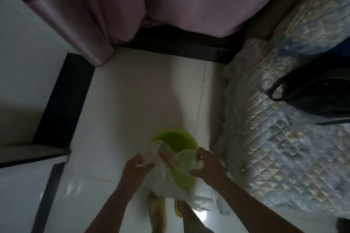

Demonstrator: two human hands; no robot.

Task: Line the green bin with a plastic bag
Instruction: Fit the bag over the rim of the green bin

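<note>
Low in the frame's centre, a green bin (171, 139) stood on the pale tiled floor (132, 100), its round mouth facing up toward the camera and its body running down from rim to floor. Over the mouth hung a bag (166, 176), thin, translucent white plastic with an orange-red mark near its top edge; it was crumpled, stretched from lower left to upper right between the hands, with loose folds trailing down toward the lower edge. The left hand (135, 168) pinched the bag's left edge, fingers closed on the film. The right hand (205, 162) gripped the right edge in a closed fist. A quilted bed (274, 147) filled the right side, a pink curtain (151, 2) the top.
</note>
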